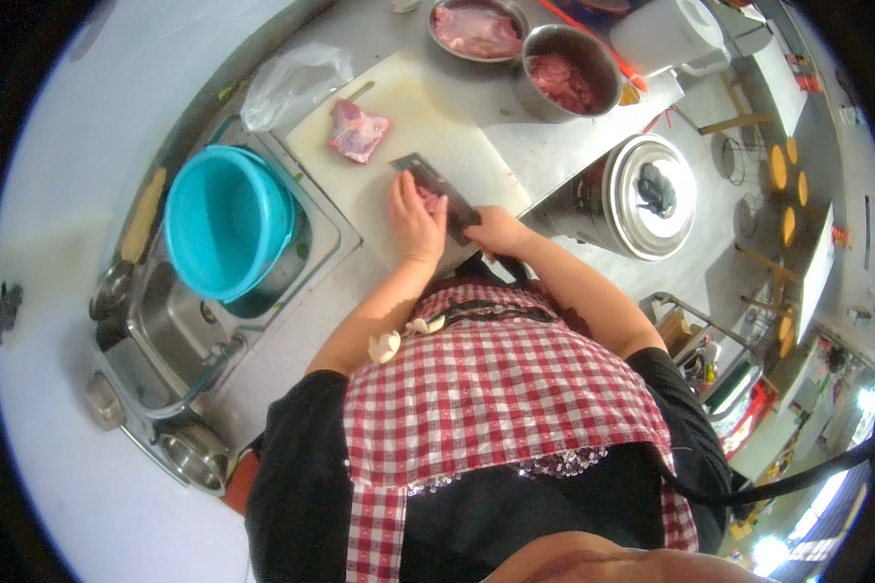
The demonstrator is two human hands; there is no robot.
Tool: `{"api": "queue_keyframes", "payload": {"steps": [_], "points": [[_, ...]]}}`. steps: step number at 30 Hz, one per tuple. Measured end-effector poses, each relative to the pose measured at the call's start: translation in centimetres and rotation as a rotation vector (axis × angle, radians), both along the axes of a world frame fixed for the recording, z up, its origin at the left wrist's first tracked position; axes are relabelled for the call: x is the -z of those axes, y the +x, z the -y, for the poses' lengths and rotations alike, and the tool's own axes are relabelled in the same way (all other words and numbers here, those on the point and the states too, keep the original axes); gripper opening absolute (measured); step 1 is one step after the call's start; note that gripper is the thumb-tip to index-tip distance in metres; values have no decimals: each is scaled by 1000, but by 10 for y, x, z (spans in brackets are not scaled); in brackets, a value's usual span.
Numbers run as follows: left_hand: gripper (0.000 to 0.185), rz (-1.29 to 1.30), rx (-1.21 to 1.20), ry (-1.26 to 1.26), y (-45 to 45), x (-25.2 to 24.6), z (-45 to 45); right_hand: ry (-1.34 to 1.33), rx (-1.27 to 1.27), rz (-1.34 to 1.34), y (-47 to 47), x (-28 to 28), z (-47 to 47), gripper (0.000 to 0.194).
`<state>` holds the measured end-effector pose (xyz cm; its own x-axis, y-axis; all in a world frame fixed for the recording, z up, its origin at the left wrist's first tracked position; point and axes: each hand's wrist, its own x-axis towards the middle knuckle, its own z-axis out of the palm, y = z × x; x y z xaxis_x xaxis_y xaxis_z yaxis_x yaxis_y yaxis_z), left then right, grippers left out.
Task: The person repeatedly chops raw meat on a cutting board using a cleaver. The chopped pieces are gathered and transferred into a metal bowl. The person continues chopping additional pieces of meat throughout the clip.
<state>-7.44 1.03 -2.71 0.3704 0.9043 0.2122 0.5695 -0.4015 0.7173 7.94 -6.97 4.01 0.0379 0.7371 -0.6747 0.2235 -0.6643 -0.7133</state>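
My right hand grips the handle end of a dark-bladed cleaver, whose blade slants up and left over the white cutting board. Just left of the blade, my left hand presses on a piece of raw meat. My fingers cover most of that piece. Farther up the board lies a larger chunk of raw meat, apart from both hands.
Beyond the board stand a steel bowl and a deep steel pot, both holding raw meat. A turquoise bucket stands in the sink at left, near a clear plastic bag. To the right is a lidded steel drum.
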Motion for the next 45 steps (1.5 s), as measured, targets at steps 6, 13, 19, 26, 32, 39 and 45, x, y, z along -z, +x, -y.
{"api": "queue_keyframes", "payload": {"steps": [6, 13, 19, 26, 32, 39, 45], "points": [[42, 504, -182, -270, 44, -37, -32, -34, 40, 37, -13, -62, -32, 22], [31, 851, 315, 312, 171, -179, -74, 445, 453, 659, 40, -186, 21, 22], [32, 43, 879, -64, 283, -157, -87, 438, 985, 523, 88, -187, 74, 17], [22, 627, 476, -539, 233, -139, -135, 324, 1019, 446, 123, -166, 99, 17], [16, 608, 117, -932, 68, -79, -106, 184, 741, 507, 104, -151, 77, 15], [41, -12, -357, -344, -59, -19, -151, 133, 396, 396, 66, -139, 35, 30], [57, -241, -118, -578, -29, 11, -213, 135, 252, 418, 41, -142, 24, 33]]}}
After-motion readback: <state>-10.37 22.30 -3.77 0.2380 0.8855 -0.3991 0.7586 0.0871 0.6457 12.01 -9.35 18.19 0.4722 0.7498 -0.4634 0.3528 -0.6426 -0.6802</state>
